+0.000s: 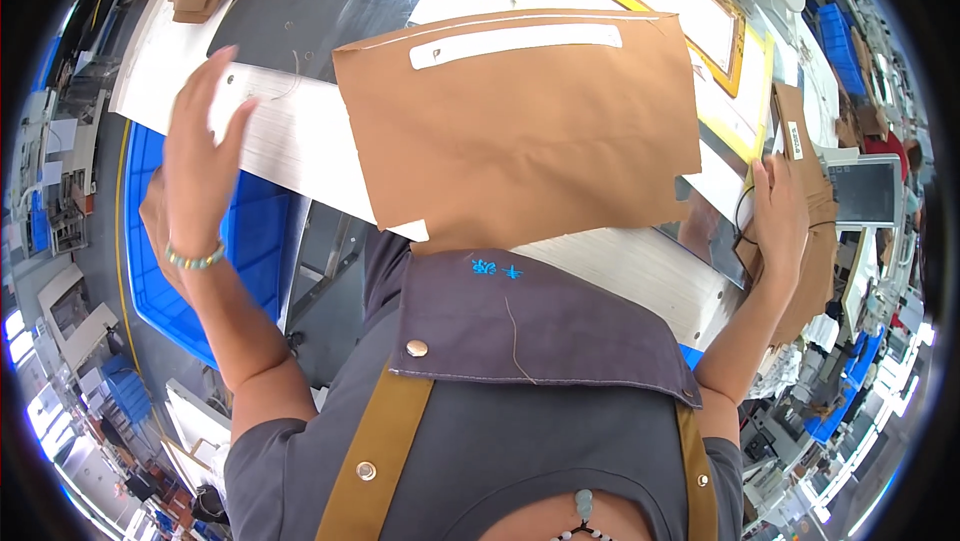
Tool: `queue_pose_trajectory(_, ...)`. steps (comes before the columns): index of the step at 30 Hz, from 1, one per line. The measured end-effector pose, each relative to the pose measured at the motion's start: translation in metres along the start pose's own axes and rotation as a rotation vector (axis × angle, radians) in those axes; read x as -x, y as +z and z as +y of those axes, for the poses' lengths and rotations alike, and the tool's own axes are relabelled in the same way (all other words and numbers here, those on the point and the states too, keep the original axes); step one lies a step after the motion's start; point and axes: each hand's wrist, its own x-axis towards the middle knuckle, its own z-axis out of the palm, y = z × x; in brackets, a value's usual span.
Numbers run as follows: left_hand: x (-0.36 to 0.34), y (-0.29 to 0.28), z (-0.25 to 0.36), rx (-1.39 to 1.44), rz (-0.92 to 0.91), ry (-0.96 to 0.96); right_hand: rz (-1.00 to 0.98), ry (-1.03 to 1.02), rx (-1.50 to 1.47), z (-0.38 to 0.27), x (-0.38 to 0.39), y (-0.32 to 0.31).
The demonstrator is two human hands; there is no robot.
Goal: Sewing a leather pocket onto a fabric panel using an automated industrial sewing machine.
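Grey apron bib below raised open left hand, right hand on brown stack.

A long white worktable ran across the scene, with a dark grey mat on its far part. Below its left end stood a blue plastic bin on a grey floor marked by a yellow line. At the far left, shelves and small machines crowded the edge. On the right, blue crates sat far off and a grey screen stood nearer. Bright light fell over everything.
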Motion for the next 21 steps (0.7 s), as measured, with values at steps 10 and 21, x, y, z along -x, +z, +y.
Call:
queue_pose_trajectory(10,-0.062,0.069,0.069,0.358,-0.301,-0.01,-0.121,-0.12,-0.93,-0.105,-0.065,0.034)
queue_pose_trajectory(21,-0.075,-0.074,0.056,0.555,0.267,0.694,0.431,-0.901,-1.235,-0.028,-0.046,-0.06)
